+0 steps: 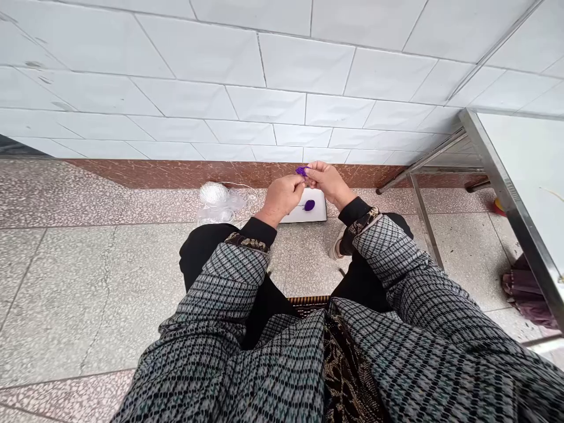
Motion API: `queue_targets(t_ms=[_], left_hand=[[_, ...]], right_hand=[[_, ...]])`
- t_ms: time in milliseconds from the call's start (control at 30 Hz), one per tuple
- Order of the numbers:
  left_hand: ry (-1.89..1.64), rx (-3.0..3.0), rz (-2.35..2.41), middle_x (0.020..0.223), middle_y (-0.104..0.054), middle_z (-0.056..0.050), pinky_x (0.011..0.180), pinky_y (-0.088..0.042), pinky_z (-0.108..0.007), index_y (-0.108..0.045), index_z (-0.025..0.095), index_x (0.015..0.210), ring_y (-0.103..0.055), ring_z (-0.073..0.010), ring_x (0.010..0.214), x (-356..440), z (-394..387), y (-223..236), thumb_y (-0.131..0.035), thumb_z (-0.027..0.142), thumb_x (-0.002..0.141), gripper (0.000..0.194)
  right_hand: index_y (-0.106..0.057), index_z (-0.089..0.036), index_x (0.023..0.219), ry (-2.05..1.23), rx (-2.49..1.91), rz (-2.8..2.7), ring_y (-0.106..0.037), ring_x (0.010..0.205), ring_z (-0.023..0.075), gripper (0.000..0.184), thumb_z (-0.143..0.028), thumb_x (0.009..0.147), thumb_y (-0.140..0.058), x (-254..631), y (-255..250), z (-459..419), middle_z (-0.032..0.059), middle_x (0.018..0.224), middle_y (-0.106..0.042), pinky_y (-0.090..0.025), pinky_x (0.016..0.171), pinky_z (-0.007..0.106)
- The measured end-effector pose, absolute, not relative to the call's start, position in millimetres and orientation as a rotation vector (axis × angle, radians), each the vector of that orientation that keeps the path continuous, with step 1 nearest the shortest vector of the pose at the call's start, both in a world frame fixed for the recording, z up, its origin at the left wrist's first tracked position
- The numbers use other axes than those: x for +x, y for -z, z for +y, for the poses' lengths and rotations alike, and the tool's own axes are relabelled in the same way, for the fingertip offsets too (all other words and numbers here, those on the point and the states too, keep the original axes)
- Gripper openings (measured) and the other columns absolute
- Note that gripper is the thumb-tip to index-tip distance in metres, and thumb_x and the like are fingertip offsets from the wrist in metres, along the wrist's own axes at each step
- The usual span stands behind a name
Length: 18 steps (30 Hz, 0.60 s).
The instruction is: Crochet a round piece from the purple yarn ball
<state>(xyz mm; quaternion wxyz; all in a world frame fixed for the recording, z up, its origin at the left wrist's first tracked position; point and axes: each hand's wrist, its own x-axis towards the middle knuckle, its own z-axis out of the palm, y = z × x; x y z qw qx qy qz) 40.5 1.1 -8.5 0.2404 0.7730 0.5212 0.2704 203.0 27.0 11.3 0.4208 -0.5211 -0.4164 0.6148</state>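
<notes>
Both of my hands are raised in front of me, close together. My right hand (pixel 326 181) pinches a small purple yarn piece (pixel 301 171), which sticks out to the left of the fingertips. Just below that piece, my left hand (pixel 283 197) is closed, its thumb and forefinger pressed together. Whatever lies between the left fingertips is hidden. Below the hands, a small purple yarn ball (pixel 309 205) rests on a white box or board (pixel 315 216) on the floor.
White yarn balls (pixel 214 194) in clear plastic lie on the floor at left, with a loose white strand. A tiled wall (pixel 282 106) rises ahead. At right stands a metal-framed table (pixel 524 170); a dark purple cloth (pixel 526 294) and a red object (pixel 499 207) are beneath it.
</notes>
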Motion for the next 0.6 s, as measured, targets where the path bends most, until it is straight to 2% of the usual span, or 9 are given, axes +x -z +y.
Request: queue_targets(t_ms=[100,200,300,400,500,600], left_hand=[[-0.608,2.297,1.443,0.101,-0.079,-0.012,0.077,-0.049,-0.036,-0.076,0.020,0.091,-0.072,-0.0270,0.093,36,-4,3,-0.058,0.022,0.105,0.024],[-0.674,2.276,1.460,0.101,-0.078,-0.011,0.079,-0.050,-0.036,-0.073,0.019,0.089,-0.072,-0.0266,0.094,31,-1,0,-0.059,0.020,0.105,0.022],[-0.874,2.020,1.424,0.090,-0.075,-0.006,0.081,-0.051,-0.034,-0.069,0.020,0.084,-0.068,-0.0216,0.087,29,7,3,-0.064,0.012,0.097,0.016],[-1.013,1.628,1.343,0.079,-0.071,-0.001,0.074,-0.049,-0.030,-0.067,0.020,0.082,-0.062,-0.0164,0.073,35,13,8,-0.066,0.007,0.090,0.016],[-1.139,1.363,1.256,0.076,-0.070,0.001,0.070,-0.049,-0.027,-0.067,0.020,0.082,-0.060,-0.0144,0.070,43,14,12,-0.069,0.009,0.089,0.014],[-1.245,1.287,1.232,0.072,-0.066,0.002,0.069,-0.051,-0.026,-0.064,0.021,0.081,-0.061,-0.0143,0.070,51,12,15,-0.071,0.012,0.091,0.015]], right_hand=[[-0.060,-0.019,0.073,-1.357,-1.522,-1.311,-0.045,0.057,0.0094,0.033,0.004,0.091,-0.075,204,-15,28,-0.0071,0.061,-0.056,-0.035,0.054,0.023],[-0.067,-0.016,0.073,-1.452,-1.566,-1.547,-0.050,0.062,0.0103,0.031,0.010,0.085,-0.076,212,-21,28,-0.0044,0.068,-0.061,-0.040,0.055,0.023],[-0.072,-0.017,0.078,-1.747,-1.438,-1.497,-0.052,0.060,0.0107,0.027,0.005,0.093,-0.074,219,-25,25,-0.0027,0.067,-0.064,-0.045,0.056,0.022],[-0.071,-0.017,0.081,-1.899,-1.259,-1.283,-0.050,0.056,0.0086,0.024,-0.002,0.100,-0.075,220,-24,23,-0.0040,0.064,-0.063,-0.047,0.057,0.020],[-0.067,-0.018,0.081,-1.829,-1.162,-1.089,-0.050,0.056,0.0060,0.025,-0.008,0.099,-0.081,213,-17,22,-0.0051,0.068,-0.065,-0.047,0.058,0.017],[-0.063,-0.019,0.080,-1.666,-1.142,-0.964,-0.048,0.055,0.0054,0.029,-0.011,0.100,-0.083,202,-10,21,-0.0078,0.064,-0.061,-0.044,0.056,0.015]])
